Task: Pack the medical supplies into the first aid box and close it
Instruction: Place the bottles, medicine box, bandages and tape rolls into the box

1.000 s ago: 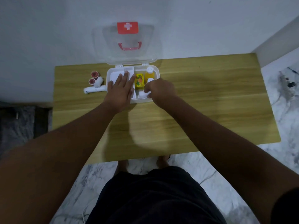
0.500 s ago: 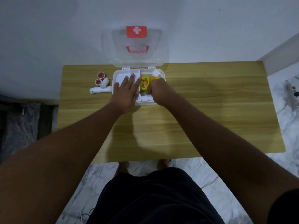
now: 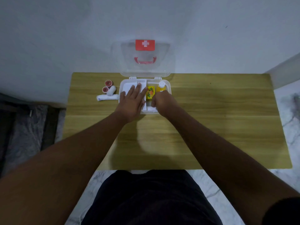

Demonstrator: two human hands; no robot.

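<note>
The white first aid box [image 3: 168,88] stands open at the far edge of the wooden table [image 3: 211,127], its clear lid [image 3: 144,62] leaning upright against the wall. Inside I see white packets [image 3: 128,86], a yellow carton [image 3: 150,92] and an orange bottle [image 3: 160,87]. My left hand [image 3: 132,101] lies flat with spread fingers on the white packets. My right hand [image 3: 162,102] is curled over the box's near right part, fingers closed around a white item [image 3: 150,108] that is mostly hidden.
Left of the box lie two red-capped tape rolls [image 3: 107,86] and two white bandage rolls [image 3: 108,95]. The wall rises right behind the table. Marble floor shows beyond the table's right and near edges.
The view has tilted, so the box sits lower in frame. My right hand has shifted a little deeper into the box's near right part. The left hand stays flat on the packets.
</note>
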